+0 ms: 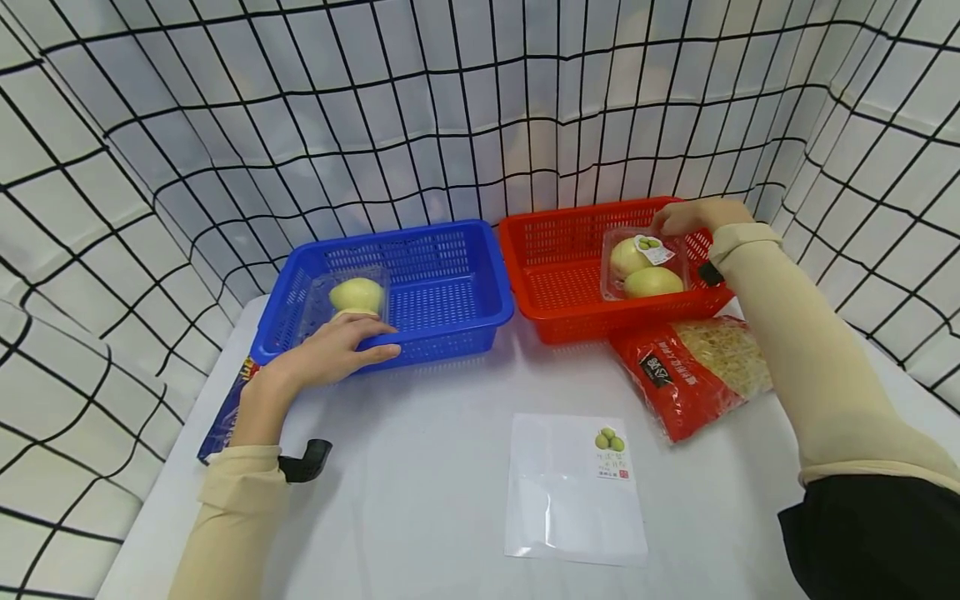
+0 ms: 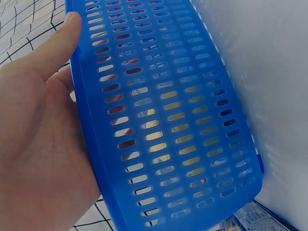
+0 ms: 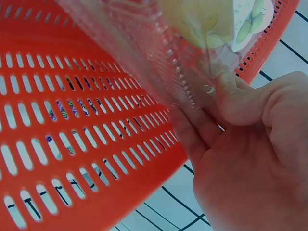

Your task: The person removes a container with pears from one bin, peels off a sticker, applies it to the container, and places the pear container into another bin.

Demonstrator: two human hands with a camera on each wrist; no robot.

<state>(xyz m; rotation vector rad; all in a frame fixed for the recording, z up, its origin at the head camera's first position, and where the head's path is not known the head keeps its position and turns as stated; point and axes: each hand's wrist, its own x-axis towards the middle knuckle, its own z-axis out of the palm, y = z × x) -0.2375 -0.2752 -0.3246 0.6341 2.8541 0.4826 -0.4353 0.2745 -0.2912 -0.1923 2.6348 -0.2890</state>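
Clear fruit pack [image 1: 645,265], pale-green pears

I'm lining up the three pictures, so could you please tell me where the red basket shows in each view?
Head: the red basket stands right of centre, beside the blue basket.
Left wrist: not in view; only the blue basket fills it.
Right wrist: its slotted wall fills the left and lower part.
Shared landmark: the clear fruit pack pinched by the right hand.

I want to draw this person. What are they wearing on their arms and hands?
Both hands, left hand and right hand, are bare. Long beige sleeves cover both arms to the wrists. A small black gadget sits at each wrist.
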